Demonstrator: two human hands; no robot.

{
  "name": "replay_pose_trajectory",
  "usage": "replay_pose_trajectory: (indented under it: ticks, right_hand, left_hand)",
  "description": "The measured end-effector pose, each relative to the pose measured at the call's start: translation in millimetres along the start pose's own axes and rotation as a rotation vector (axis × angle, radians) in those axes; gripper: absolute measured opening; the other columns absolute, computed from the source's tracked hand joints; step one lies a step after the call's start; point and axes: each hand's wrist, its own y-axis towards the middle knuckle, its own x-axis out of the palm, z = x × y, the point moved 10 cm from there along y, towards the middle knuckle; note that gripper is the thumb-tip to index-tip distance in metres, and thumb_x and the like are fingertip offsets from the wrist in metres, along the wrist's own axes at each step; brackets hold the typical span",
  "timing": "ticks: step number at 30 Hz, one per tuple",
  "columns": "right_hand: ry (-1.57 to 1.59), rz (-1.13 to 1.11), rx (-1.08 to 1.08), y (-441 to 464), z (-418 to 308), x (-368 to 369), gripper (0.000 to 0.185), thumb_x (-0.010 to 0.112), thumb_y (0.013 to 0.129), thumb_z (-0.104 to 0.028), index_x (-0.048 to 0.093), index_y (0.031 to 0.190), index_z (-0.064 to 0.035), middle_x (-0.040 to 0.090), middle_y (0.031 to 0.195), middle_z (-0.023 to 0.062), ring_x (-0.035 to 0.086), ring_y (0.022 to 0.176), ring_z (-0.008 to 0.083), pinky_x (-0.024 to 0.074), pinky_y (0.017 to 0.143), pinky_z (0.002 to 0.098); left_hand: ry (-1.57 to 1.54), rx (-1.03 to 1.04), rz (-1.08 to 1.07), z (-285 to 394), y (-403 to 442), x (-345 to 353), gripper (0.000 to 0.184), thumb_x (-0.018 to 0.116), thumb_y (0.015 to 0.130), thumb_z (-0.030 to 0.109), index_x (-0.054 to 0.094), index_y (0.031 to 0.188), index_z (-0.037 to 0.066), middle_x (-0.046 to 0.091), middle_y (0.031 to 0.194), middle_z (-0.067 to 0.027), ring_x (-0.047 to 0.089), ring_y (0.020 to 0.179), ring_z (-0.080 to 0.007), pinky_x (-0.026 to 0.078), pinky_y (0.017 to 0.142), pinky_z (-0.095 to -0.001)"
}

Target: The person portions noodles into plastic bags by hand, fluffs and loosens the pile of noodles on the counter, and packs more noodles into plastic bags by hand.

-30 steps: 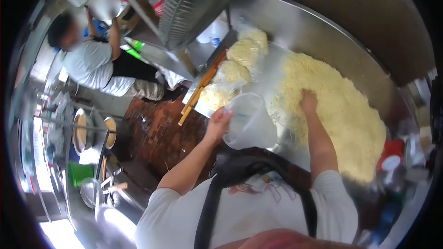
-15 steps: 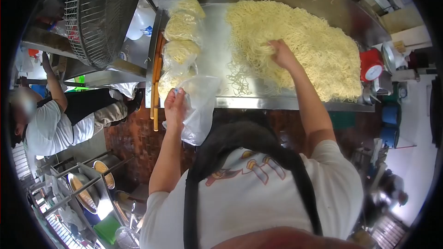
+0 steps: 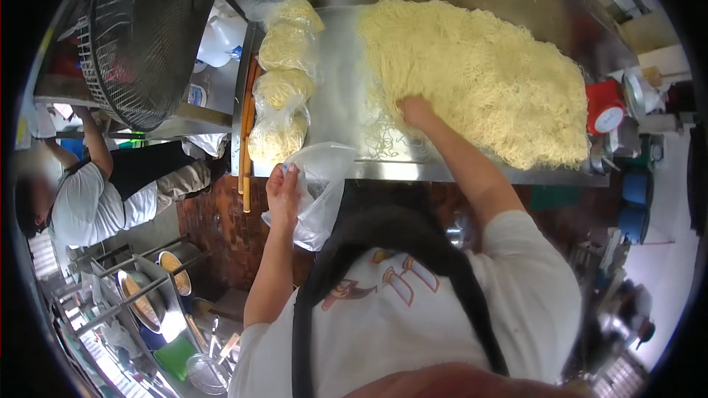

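My left hand (image 3: pixel 282 193) pinches the rim of a clear plastic bag (image 3: pixel 324 184), which hangs limp with its mouth agape at the table's front edge. A broad heap of pale yellow noodles (image 3: pixel 487 81) covers the right side of the metal table. At the heap's near left edge, my right hand (image 3: pixel 417 112) is closed on noodles, its fingertips partly hidden among the strands. Bags of noodles (image 3: pixel 284 88) stand in a column on the left of the table, beyond my left hand.
Long wooden rods (image 3: pixel 248 133) lie along the table's left edge. A red scale (image 3: pixel 606 107) stands at the right end. A caged fan (image 3: pixel 140 37) looms at upper left. Another person (image 3: pixel 96 199) works at the left, above a rack holding bowls (image 3: pixel 140 301).
My right hand has moved left and toward me, to the near edge of the noodle heap. My left hand still holds the bag, slightly lower in view.
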Motion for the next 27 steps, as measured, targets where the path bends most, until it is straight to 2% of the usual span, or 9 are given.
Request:
replay_pose_trajectory:
  ticks: [2, 3, 5, 7, 10, 11, 17, 23, 27]
  right_hand:
    - [0.002, -0.111, -0.116, 12, 14, 31, 0.044, 0.066, 0.08, -0.016, 0.065, 0.124, -0.0149, 0.064, 0.125, 0.0095, 0.059, 0.116, 0.0322, 0.0466, 0.099, 0.0432]
    - [-0.203, -0.428, -0.152, 37, 24, 59, 0.046, 0.07, 0.078, -0.014, 0.064, 0.123, -0.0089, 0.062, 0.128, 0.0163, 0.06, 0.118, 0.0265, 0.0505, 0.093, 0.0458]
    - [-0.185, -0.528, 0.04, 38, 14, -37, 0.056, 0.076, 0.075, -0.02, 0.06, 0.128, -0.0093, 0.058, 0.132, 0.0164, 0.055, 0.122, 0.0302, 0.0487, 0.097, 0.0466]
    - [-0.044, 0.196, 0.11, 59, 8, -129, 0.062, 0.077, 0.076, -0.021, 0.056, 0.134, -0.0142, 0.052, 0.137, 0.0142, 0.049, 0.128, 0.0345, 0.048, 0.097, 0.0479]
    - [-0.201, 0.222, 0.209, 68, 23, -91, 0.066, 0.077, 0.077, -0.021, 0.052, 0.138, -0.0203, 0.045, 0.142, 0.0113, 0.043, 0.133, 0.0387, 0.0477, 0.097, 0.0507]
    - [-0.171, 0.251, 0.153, 67, 19, -82, 0.06, 0.074, 0.078, -0.02, 0.056, 0.135, -0.0232, 0.054, 0.134, 0.0139, 0.051, 0.126, 0.0361, 0.0482, 0.097, 0.0493]
    - [0.259, 0.205, -0.148, 23, -11, -78, 0.053, 0.073, 0.076, -0.016, 0.061, 0.127, -0.0082, 0.065, 0.112, 0.0203, 0.064, 0.1, 0.0357, 0.0508, 0.089, 0.0427]
    - [0.403, 0.241, -0.093, -41, -55, -195, 0.052, 0.064, 0.083, -0.015, 0.056, 0.135, -0.0106, 0.055, 0.135, 0.0191, 0.058, 0.116, 0.0375, 0.0479, 0.098, 0.0466]
    - [0.013, 0.195, 0.137, -37, -3, -100, 0.057, 0.061, 0.086, -0.014, 0.048, 0.142, -0.0146, 0.035, 0.152, 0.0167, 0.042, 0.133, 0.0403, 0.041, 0.103, 0.0574]
  left_hand:
    - [0.017, 0.003, 0.048, -1, -7, -6, 0.018, 0.06, 0.099, 0.025, 0.059, 0.089, 0.01, 0.053, 0.071, 0.0075, 0.042, 0.058, -0.0008, 0.032, 0.051, -0.0198]
    - [0.037, -0.013, 0.061, -2, -9, -7, 0.018, 0.06, 0.099, 0.025, 0.059, 0.088, 0.01, 0.053, 0.07, 0.0076, 0.042, 0.058, -0.0008, 0.032, 0.051, -0.0197]
    - [0.051, -0.027, 0.071, -1, -3, -1, 0.018, 0.061, 0.099, 0.024, 0.059, 0.088, 0.01, 0.053, 0.071, 0.0078, 0.041, 0.058, -0.0006, 0.032, 0.052, -0.0196]
    - [0.05, -0.058, 0.084, -7, -6, 4, 0.018, 0.061, 0.099, 0.024, 0.059, 0.088, 0.009, 0.053, 0.071, 0.0079, 0.041, 0.058, -0.0005, 0.032, 0.052, -0.0195]
    - [0.024, -0.037, 0.074, -10, -7, 15, 0.018, 0.06, 0.099, 0.024, 0.06, 0.089, 0.009, 0.054, 0.072, 0.0074, 0.042, 0.058, -0.0006, 0.032, 0.052, -0.0195]
    - [0.046, -0.025, 0.051, -11, -6, 13, 0.019, 0.06, 0.099, 0.024, 0.06, 0.09, 0.009, 0.055, 0.073, 0.007, 0.042, 0.059, -0.0006, 0.033, 0.052, -0.0193]
    - [-0.007, -0.017, 0.05, -4, 1, 12, 0.019, 0.06, 0.099, 0.026, 0.061, 0.094, 0.008, 0.059, 0.079, 0.0048, 0.046, 0.064, -0.0011, 0.036, 0.057, -0.0186]
    - [-0.017, 0.014, 0.009, 12, 20, 28, 0.019, 0.06, 0.1, 0.024, 0.061, 0.095, 0.006, 0.061, 0.082, 0.0034, 0.05, 0.068, -0.0024, 0.039, 0.062, -0.0194]
    - [-0.053, 0.058, -0.01, 26, 21, 36, 0.016, 0.058, 0.1, 0.021, 0.061, 0.094, 0.006, 0.06, 0.081, 0.0031, 0.05, 0.069, -0.0024, 0.04, 0.063, -0.0197]
